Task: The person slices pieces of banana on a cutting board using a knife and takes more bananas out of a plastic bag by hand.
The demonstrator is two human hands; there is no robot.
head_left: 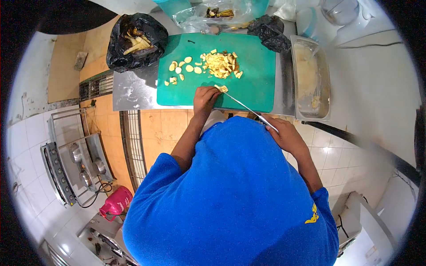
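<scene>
My right hand (pixel 285 134) is wrapped round the handle of a long kitchen knife (pixel 242 104). Its blade slants up and left across the green cutting board (pixel 253 88). At the blade's tip, pale yellow banana pieces (pixel 222 88) lie on the board, and the closed fingertips of my left hand (pixel 206 98) hold them at the side. Farther up the board is a heap of chopped banana (pixel 220 64). Left of the heap, several round slices (pixel 189 68) are scattered, with a few smaller chunks (pixel 173 80) below them.
A black bag with peels (pixel 137 44) sits at the board's upper left, another black bag (pixel 268 32) at its upper right. Behind lies a clear plastic bag (pixel 217 15). A steel tray with pale residue (pixel 310 80) stands right; a pink gas cylinder (pixel 116 201) is lower left.
</scene>
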